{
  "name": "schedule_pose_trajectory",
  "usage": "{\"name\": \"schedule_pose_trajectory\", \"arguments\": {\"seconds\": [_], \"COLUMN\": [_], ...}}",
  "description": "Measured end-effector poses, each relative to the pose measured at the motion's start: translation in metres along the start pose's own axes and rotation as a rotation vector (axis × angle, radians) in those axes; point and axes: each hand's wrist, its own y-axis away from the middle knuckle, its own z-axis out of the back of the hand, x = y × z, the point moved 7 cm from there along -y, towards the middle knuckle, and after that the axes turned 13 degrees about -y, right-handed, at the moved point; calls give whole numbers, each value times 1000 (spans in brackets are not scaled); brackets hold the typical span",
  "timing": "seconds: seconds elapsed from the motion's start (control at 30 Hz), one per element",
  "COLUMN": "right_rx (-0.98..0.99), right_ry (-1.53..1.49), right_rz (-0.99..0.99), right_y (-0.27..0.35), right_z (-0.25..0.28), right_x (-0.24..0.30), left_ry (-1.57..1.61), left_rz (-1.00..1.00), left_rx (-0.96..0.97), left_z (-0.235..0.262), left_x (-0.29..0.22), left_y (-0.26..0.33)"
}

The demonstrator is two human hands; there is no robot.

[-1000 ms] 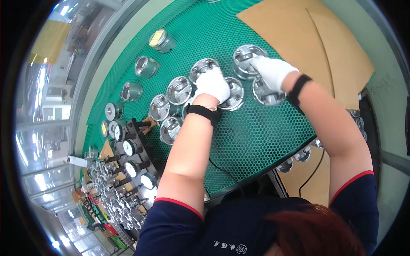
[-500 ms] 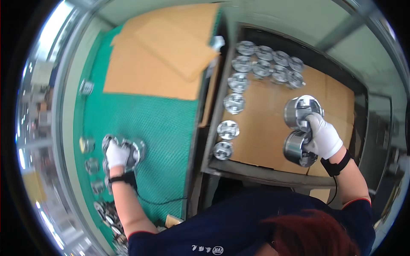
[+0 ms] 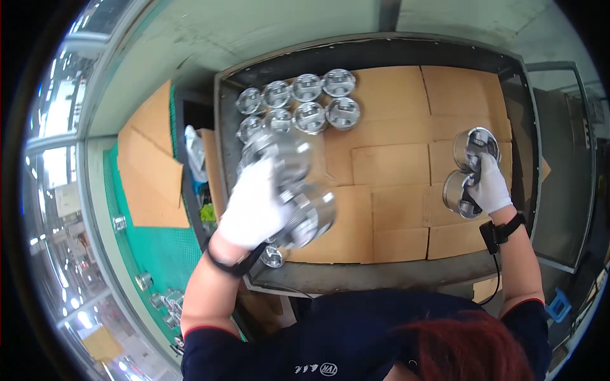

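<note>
My left hand (image 3: 254, 203), in a white glove, grips two shiny metal pistons (image 3: 295, 190), blurred by motion, above the left part of a dark metal bin (image 3: 406, 276) lined with cardboard sheets (image 3: 387, 165). My right hand (image 3: 489, 187), also gloved, holds two more pistons (image 3: 467, 171) over the right side of the cardboard. Several pistons (image 3: 305, 101) stand in rows at the bin's far left corner. One small piston (image 3: 273, 257) sits at the bin's near left edge under my left wrist.
To the left runs a green perforated mat (image 3: 149, 244) with cardboard pieces (image 3: 149, 171) on it and a few loose pistons (image 3: 165, 298) near its lower end. A blue object (image 3: 558, 308) lies low at the right. Grey floor lies beyond the bin.
My view has swung right from the green mat to the bin. My left hand has carried its pistons from the mat over the bin. My right hand stays over the cardboard with its pair.
</note>
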Motion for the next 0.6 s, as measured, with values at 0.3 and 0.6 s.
{"name": "schedule_pose_trajectory", "arguments": {"seconds": [0.3, 0.6], "right_rx": [77, 215], "right_ry": [-87, -131], "right_rz": [-73, -142], "right_y": [-93, -234], "right_z": [-19, -124], "right_x": [-48, -61], "left_ry": [-582, -760], "left_rz": [-232, -237], "left_rx": [233, 338], "left_z": [-233, -323], "left_x": [-44, 32], "left_y": [-269, -328]}}
